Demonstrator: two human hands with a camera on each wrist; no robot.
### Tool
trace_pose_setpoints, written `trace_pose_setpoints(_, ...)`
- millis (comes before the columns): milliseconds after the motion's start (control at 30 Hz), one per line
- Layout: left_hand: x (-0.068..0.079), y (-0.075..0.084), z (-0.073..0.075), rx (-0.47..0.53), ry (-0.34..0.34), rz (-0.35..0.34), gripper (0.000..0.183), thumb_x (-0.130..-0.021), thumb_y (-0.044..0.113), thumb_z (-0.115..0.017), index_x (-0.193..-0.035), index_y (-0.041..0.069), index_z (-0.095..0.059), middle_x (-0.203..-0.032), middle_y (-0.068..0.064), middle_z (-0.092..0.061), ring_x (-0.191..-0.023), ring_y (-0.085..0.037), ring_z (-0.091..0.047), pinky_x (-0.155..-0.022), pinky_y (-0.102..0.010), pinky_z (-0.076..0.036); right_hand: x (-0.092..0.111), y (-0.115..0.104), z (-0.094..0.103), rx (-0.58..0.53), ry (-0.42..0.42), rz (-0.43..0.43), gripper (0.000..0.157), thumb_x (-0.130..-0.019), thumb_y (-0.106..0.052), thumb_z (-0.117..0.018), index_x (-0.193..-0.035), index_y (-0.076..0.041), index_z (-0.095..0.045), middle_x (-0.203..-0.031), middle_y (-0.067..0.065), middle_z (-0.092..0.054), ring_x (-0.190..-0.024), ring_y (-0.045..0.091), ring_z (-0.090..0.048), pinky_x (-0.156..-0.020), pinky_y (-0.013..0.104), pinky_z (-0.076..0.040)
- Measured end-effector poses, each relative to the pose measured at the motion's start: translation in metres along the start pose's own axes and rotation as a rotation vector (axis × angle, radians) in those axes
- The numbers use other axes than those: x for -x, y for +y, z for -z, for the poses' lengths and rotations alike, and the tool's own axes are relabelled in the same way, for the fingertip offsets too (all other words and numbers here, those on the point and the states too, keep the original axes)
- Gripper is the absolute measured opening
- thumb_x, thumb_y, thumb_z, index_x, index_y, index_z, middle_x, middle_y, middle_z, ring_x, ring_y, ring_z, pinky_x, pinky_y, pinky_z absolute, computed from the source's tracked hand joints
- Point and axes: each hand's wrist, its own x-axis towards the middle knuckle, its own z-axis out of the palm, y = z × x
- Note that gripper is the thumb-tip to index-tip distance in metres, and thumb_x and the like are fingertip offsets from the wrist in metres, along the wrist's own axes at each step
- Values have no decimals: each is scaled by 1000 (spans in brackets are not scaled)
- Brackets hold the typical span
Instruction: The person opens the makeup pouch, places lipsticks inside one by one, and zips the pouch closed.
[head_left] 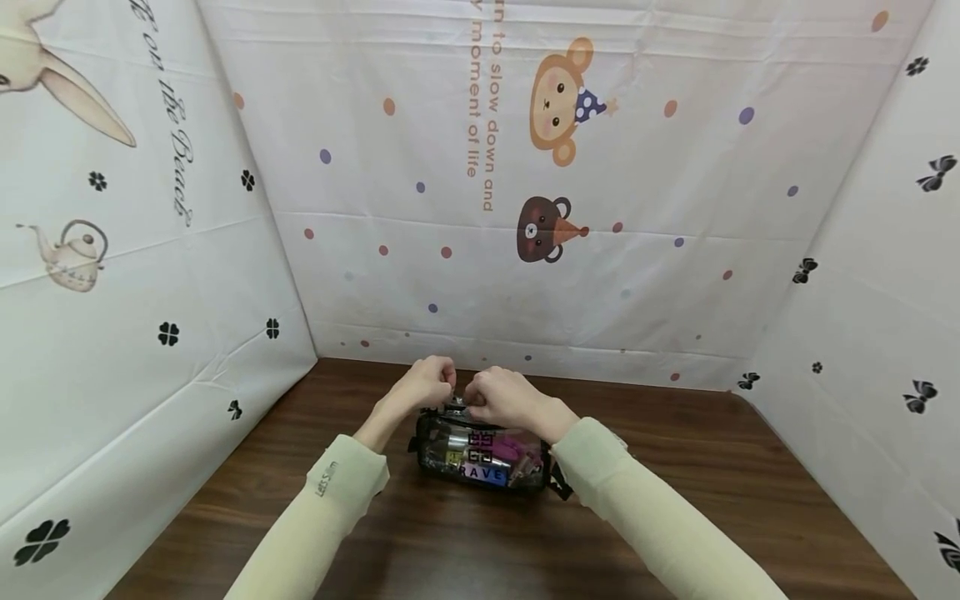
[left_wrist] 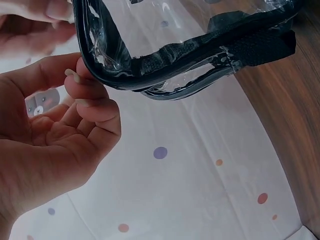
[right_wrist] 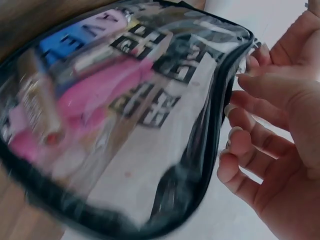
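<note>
A clear zip pouch with black trim (head_left: 480, 454) stands on the table, dark lettering on its front. Through its plastic show a pink item (right_wrist: 102, 85), a blue and lilac item and other small things. My left hand (head_left: 429, 383) is at the top edge; in the left wrist view its thumb and forefinger pinch the black zip edge (left_wrist: 90, 62). My right hand (head_left: 513, 400) is close beside it, fingers curled along the same top edge, and in the right wrist view thumb and forefinger (right_wrist: 265, 87) meet at the trim. The zip pull is hidden by the fingers.
Dark wood-grain table (head_left: 675, 467) lies under the pouch. White printed sheets (head_left: 450, 275) rise behind it and on both sides. A black strap end (head_left: 560, 483) hangs off the pouch's right side, onto the table.
</note>
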Motion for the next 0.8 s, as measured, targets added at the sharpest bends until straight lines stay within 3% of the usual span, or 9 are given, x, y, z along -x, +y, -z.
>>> trace_pose_setpoints(133, -1, -1, 0, 1, -14, -16, 14, -85, -3, -47, -84, 6, -57, -66, -7, -60, -55, -21, -58, -50, -30, -45, -10, -5, -6, -37, -18, -7, 11, -87, -9, -67, -92, -12, -76, -71, -1, -66, -56, 6, -46, -54, 22, -40)
trace_pose_setpoints(267, -1, -4, 0, 40, -24, -25, 14, -83, -4, -47, -86, 5, -58, -67, -8, -61, -56, -22, -58, -51, -32, -47, -17, -7, -9, -38, -23, -13, 14, -84, -4, -66, -75, -14, -70, -61, -6, -53, -54, 6, -37, -51, 22, -30)
trace_pose_setpoints(367, -2, -5, 2, 64, -28, -16, 14, -83, -4, -49, -88, 5, -58, -71, -9, -62, -59, -22, -59, -55, -34, -49, -21, -8, -11, -7, -14, -2, 27, -81, -2, -65, -62, -17, -52, -57, -8, -35, -53, 7, -29, -50, 22, -23)
trace_pose_setpoints(500, -3, -4, 6, 58, -34, -7, 15, -83, -4, -49, -91, 4, -58, -77, -10, -62, -61, -21, -59, -55, -31, -49, -24, -8, -14, 43, 10, 9, 40, -79, -3, -65, -60, -19, -34, -59, -7, -21, -53, 8, -23, -50, 22, -19)
trace_pose_setpoints(800, -4, -11, 10, 77, -51, -4, 16, -82, -5, -46, -90, 5, -56, -76, -10, -60, -63, -21, -58, -62, -38, -51, -27, -11, -18, 104, 8, -6, 31, -78, -10, -70, -60, -19, -46, -58, -9, -35, -55, 7, -32, -51, 22, -26)
